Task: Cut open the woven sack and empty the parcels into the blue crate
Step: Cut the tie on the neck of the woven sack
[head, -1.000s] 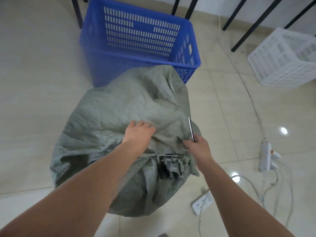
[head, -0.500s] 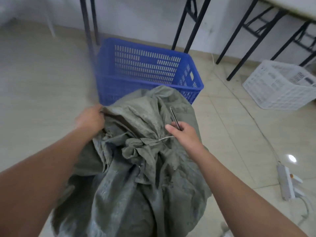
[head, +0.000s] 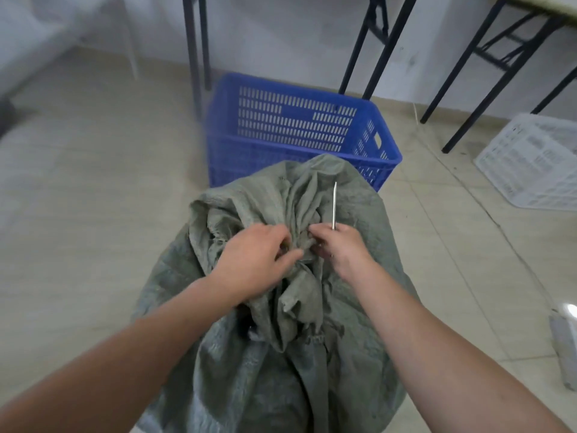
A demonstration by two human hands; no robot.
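A bulging grey-green woven sack point(head: 359, 295) stands on the floor in front of me, its tied neck bunched at the top. My left hand point(head: 253, 264) pinches the gathered fabric at the knot. My right hand point(head: 340, 245) also grips the neck from the right and holds a thin metal blade point(head: 334, 204) that points up and away. Just behind the sack stands the blue slotted crate point(head: 299, 126), with nothing visible inside. No parcels show; the sack hides them.
Black table legs point(head: 196, 51) rise behind and beside the crate. A white slotted crate point(head: 537, 164) lies at the right. A power strip point(head: 565, 351) lies on the tiled floor at the lower right edge.
The sack has been pulled upright and nearer the crate. My left hand moved from the sack's left edge to the knot, meeting my right hand there. The view tilted up.
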